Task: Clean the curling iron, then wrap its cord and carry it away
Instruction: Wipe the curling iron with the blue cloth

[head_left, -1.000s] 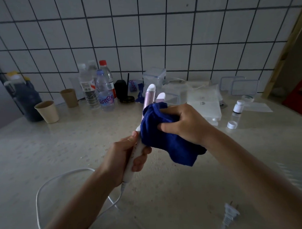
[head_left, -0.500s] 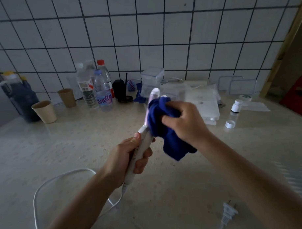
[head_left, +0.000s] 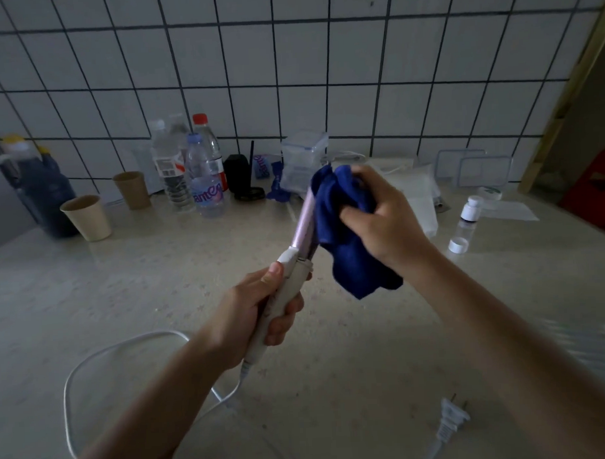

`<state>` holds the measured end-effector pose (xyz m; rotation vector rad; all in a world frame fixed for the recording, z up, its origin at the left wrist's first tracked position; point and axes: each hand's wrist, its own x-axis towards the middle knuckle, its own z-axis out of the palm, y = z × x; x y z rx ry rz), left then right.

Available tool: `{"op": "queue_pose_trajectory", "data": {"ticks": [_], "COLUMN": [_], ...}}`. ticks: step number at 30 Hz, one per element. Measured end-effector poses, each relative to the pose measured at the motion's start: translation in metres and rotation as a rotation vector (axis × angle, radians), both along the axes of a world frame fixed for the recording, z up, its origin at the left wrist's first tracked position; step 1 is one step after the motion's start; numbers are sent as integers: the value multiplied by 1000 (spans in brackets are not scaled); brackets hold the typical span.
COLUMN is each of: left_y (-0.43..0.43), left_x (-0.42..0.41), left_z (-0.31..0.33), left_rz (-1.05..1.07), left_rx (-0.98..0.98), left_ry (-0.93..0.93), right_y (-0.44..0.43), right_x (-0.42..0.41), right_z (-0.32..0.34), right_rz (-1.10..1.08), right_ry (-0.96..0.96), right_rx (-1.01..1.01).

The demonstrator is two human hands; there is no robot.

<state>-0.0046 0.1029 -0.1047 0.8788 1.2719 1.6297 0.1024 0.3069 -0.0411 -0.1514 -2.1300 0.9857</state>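
Head view shows the left hand (head_left: 259, 313) wrapped round the white handle of the curling iron (head_left: 292, 260), thumb laid up along the clamp lever. The iron is held clear above the table (head_left: 159, 286) and tilts away from the person. The right hand (head_left: 379, 219) is bunched round a blue cloth (head_left: 349, 248), fingers curled and pressing it against the upper end of the pink barrel, whose tip is hidden in the folds. The loose tail of the cloth hangs below that hand.

Just under the left hand the white cord (head_left: 103, 353) drops from the handle to the table and loops wide to the left of that forearm. The plug (head_left: 451, 420) lies flat below the right forearm, well apart from both hands.

To my eye the iron is light and stiff, as one hand carries it easily. The barrel looks smooth and probably slippery, so the handle is the sensible place to grip. The cloth is soft and moulds round the barrel. The cord looks limp but a little springy — I'd take it close to the handle and wind toward the plug, which could swing. The wiping seems under way; the wrapping is not yet begun.
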Motion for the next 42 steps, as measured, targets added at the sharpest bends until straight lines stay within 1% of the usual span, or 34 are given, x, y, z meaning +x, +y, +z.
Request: {"op": "queue_pose_trajectory", "data": {"ticks": [2, 5, 9, 11, 14, 20, 26, 29, 32, 34, 37, 42], "left_y": [1, 1, 0, -3, -6, -2, 0, 3, 0, -2, -1, 1], "left_x": [2, 1, -5, -9, -14, -12, -6, -4, -9, -9, -7, -5], "left_z": [-1, -2, -4, -4, -5, -1, -7, -9, -10, -9, -8, -3], "left_rz": [-5, -10, 9, 12, -12, 2, -16, -22, -21, -26, -33, -29], "left_rx": [-1, -5, 9, 25, 59, 49, 25, 25, 70, 102, 100, 87], "left_ry": [4, -23, -79, -89, -74, -18, -8, -41, -121, -177, -229, -244], "right_y": [3, 4, -10, -18, -22, -21, 1, 2, -15, -20, -18, -20], "right_x": [2, 2, 0, 0, 2, -6, 1, 0, -8, -12, -14, -14], "right_z": [5, 6, 1, 0, 1, -11, 2, -2, -17, -22, -25, -28], "right_rz": [2, 15, 141, 196, 228, 135, -20, -20, 122, 165, 169, 135], "right_ry": [-39, -159, -398, -427, -372, -291, -52, -70, -134, -117, -108, -48], "right_rx": [-46, -44, -27, -29, -25, 17, -77, -82, -53, -15, -1, 5]}}
